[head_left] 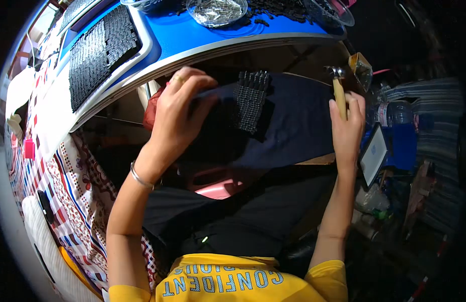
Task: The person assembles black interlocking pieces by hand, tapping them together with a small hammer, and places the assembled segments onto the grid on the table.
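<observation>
My right hand [347,123] is wrapped around the pale wooden handle of a small hammer [339,93], whose metal head points up and away from me. My left hand [177,108] is raised on the other side, fingers bent and thumb apart, with nothing visible in it. Between the hands, a dark strip of linked black pieces [250,100] lies on a dark blue cloth-covered surface [298,121]. The left fingertips are to the left of this strip and do not touch it.
Ahead stands a blue-topped table [172,40] with black linked sheets [104,50], a clear bowl of silvery pins [218,11] and loose black pieces [281,9]. To the right are a water bottle [396,113] and a tablet-like screen [374,155]. A pink seat [218,189] shows below.
</observation>
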`<state>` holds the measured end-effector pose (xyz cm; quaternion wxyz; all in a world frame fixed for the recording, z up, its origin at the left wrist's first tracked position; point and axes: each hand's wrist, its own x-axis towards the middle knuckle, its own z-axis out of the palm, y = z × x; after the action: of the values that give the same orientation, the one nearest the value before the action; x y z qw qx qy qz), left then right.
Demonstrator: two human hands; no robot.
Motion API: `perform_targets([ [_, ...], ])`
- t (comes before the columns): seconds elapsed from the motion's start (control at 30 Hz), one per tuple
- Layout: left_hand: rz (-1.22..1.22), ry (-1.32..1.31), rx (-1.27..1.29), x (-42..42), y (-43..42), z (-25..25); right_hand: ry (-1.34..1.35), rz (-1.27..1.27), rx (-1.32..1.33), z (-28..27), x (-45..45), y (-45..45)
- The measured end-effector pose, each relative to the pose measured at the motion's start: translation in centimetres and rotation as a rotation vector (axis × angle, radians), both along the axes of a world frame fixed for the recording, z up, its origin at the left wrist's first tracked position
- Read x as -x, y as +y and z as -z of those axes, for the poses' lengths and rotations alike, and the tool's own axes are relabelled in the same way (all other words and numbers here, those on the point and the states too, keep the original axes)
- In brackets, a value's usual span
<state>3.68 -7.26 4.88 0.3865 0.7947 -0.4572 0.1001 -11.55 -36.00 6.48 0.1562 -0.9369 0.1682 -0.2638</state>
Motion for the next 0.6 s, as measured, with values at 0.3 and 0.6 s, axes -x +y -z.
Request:
perform_targets([
  [0.3, 0.080, 0.146, -0.007, 4.1, -0.2, 0.4, 0.025, -0.065, -0.533, 0.1, 3.2, 7.0],
  [0.6, 0.091, 0.049, -0.028, 4.0, -0.3, 1.0, 0.011, -0.096, -0.534, 1.3, 2.9, 7.2],
])
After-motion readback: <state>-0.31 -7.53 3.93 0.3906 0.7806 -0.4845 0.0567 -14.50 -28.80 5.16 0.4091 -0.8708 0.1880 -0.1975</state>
